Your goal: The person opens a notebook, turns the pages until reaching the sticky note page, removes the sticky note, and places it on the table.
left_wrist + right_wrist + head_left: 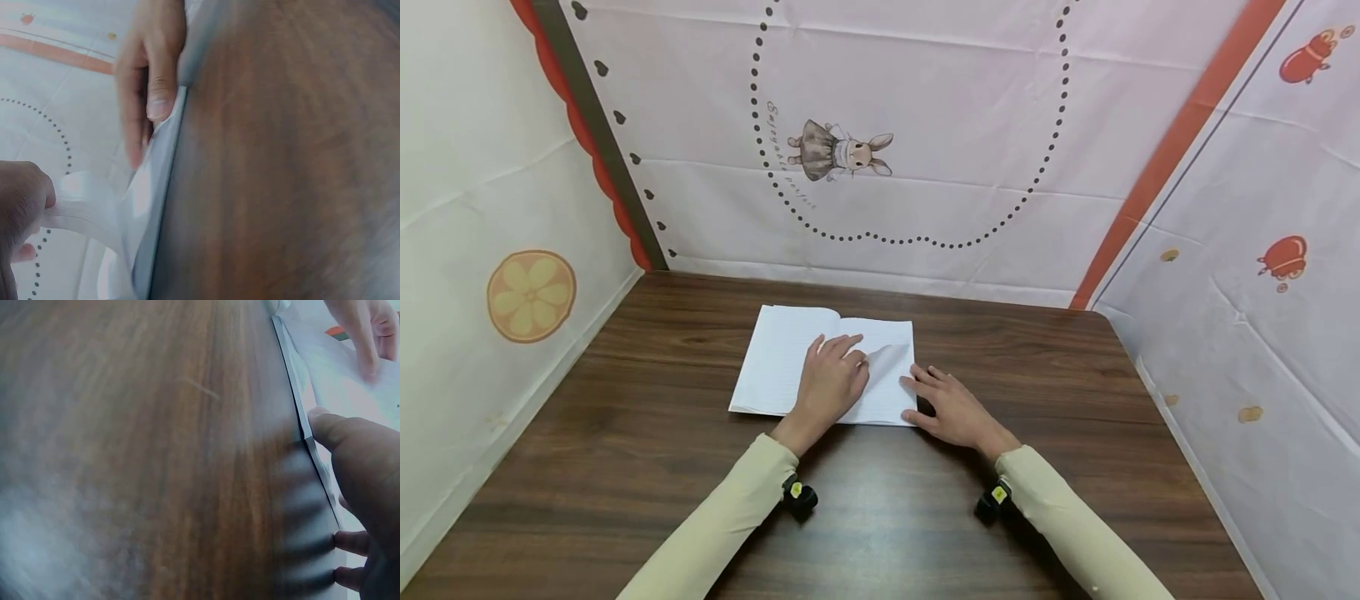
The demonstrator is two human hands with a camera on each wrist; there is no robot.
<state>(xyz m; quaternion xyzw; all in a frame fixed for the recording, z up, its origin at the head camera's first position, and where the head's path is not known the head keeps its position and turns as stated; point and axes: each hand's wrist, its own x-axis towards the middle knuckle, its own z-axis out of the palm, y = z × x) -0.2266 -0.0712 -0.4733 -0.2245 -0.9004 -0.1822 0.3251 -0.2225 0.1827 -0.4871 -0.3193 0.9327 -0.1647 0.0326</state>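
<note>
An open notebook (778, 362) with lined white pages lies on the wooden table. Over its middle, my left hand (831, 379) pinches a page (886, 360), which lifts and curves up from the right half. The left wrist view shows that page (87, 215) bending toward the fingers of the left hand (22, 212). At the notebook's right edge rests my right hand (951, 408), its fingers spread and relaxed. Its thumb touches the near right corner, and in the right wrist view the other fingertips (351, 542) sit along the edge.
The brown wooden table (880, 517) extends around the notebook on all sides. Printed white cloth walls (910, 108) stand behind it and to both sides. A small black wrist device (800, 497) is strapped at the left sleeve, with another device (992, 502) at the right sleeve.
</note>
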